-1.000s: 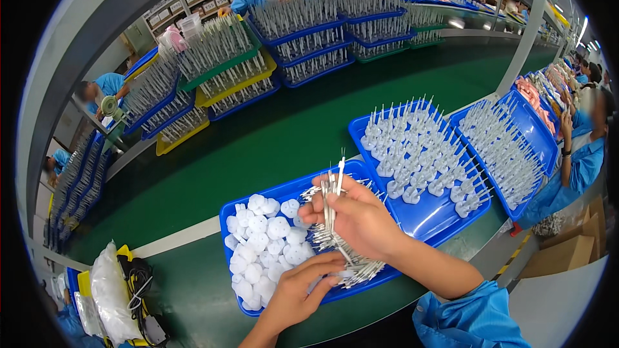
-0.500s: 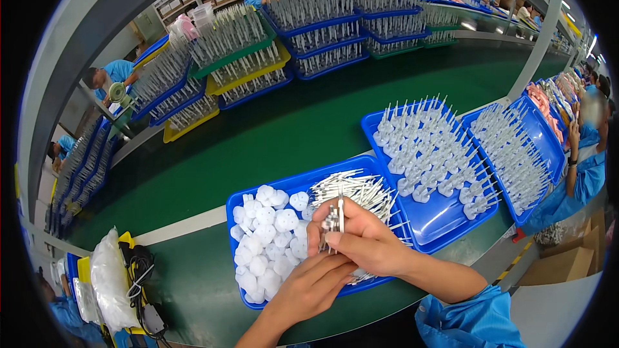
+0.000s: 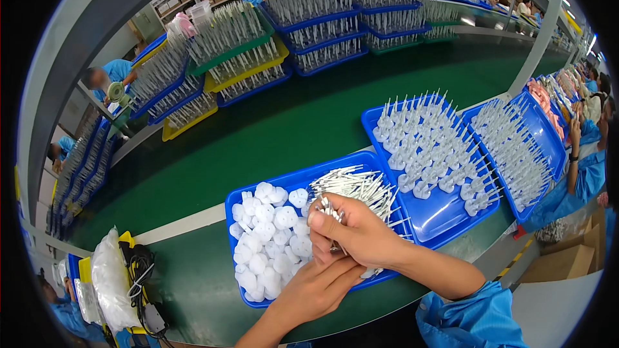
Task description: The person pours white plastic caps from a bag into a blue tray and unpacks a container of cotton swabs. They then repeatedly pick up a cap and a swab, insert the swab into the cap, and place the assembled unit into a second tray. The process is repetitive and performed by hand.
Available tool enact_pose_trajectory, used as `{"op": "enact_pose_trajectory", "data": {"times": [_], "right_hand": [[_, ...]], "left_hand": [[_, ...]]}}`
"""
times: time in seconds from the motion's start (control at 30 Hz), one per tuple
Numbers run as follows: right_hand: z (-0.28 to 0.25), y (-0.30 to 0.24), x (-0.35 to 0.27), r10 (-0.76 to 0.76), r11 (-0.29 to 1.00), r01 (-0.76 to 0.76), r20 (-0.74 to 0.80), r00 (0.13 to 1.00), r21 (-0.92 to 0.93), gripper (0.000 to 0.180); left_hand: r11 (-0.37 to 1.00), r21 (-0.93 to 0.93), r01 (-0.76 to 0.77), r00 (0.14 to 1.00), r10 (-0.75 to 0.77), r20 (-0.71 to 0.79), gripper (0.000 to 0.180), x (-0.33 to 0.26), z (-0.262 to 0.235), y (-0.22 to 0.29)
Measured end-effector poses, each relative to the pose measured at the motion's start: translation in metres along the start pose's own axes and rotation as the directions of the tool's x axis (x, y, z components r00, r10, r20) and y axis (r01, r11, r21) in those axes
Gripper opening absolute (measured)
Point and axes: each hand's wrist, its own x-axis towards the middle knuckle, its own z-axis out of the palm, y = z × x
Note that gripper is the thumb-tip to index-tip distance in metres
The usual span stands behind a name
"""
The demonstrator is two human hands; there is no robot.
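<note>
Head view: near the fingers of the right hand point(image 3: 361, 231) and the left hand point(image 3: 319, 289), a blue tray point(image 3: 303, 177) lies beneath and around them; a pile of white discs point(image 3: 265, 238) lies in it, just left of the fingers; a heap of thin white rods point(image 3: 367, 194) lies in it beyond and to the right of the fingers; the hands cover the near part of this heap.

Farther right of the fingers, a second blue tray point(image 3: 442, 219) bears upright rod-and-base parts point(image 3: 425, 145); a further dense group of such parts point(image 3: 512, 148) stands to the right of that; beyond the fingers, a green surface point(image 3: 309, 119) leads to stacked trays point(image 3: 325, 29) of upright rods; well apart to the left, a clear plastic bag point(image 3: 113, 290) lies beside a black cable point(image 3: 140, 277).

Right-hand fingers: closed around a small bundle of rods point(image 3: 329, 206); thumb pressed across its near side; rod ends show above the grip.

Left-hand fingers: bent, directly below the right-hand fingers and touching the right hand; the fingertips are hidden, so whether they grip cannot be determined.
</note>
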Motion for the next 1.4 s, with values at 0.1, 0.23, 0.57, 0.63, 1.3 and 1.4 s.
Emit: {"op": "enact_pose_trajectory", "data": {"times": [0.1,0.23,0.57,0.63,1.3,1.4], "right_hand": [[0.009,-0.026,-0.01,0.09,0.996,-0.091,0.032,0.995,0.023,0.025],[0.007,-0.005,-0.002,0.171,0.984,-0.167,0.067,0.983,-0.067,0.024],[0.002,0.009,-0.016,-0.036,0.999,0.036,0.046,0.998,-0.016,0.025],[-0.002,0.016,-0.011,-0.093,0.996,0.093,0.037,0.995,0.01,0.025],[-0.017,0.011,-0.031,-0.008,0.893,-0.03,-0.083,0.997,-0.448,0.025],[-0.021,0.013,-0.035,-0.114,0.75,0.047,-0.059,0.992,-0.66,0.022]], "left_hand": [[1.0,-0.004,-0.013,0.999,0.013,-0.034,0.034,-0.004,0.003,0.002],[1.0,0.0,0.019,0.999,-0.019,0.026,0.03,-0.003,0.002,0.005],[0.988,-0.085,0.126,0.991,-0.13,-0.045,0.019,-0.004,-0.002,-0.001],[0.963,-0.144,0.228,0.973,-0.231,-0.002,0.024,-0.004,-0.003,0.002],[0.132,-0.978,0.16,0.619,-0.785,-0.005,0.017,-0.023,-0.007,-0.024],[0.203,-0.961,0.19,0.618,-0.785,-0.044,0.021,-0.022,-0.007,-0.024]]}}
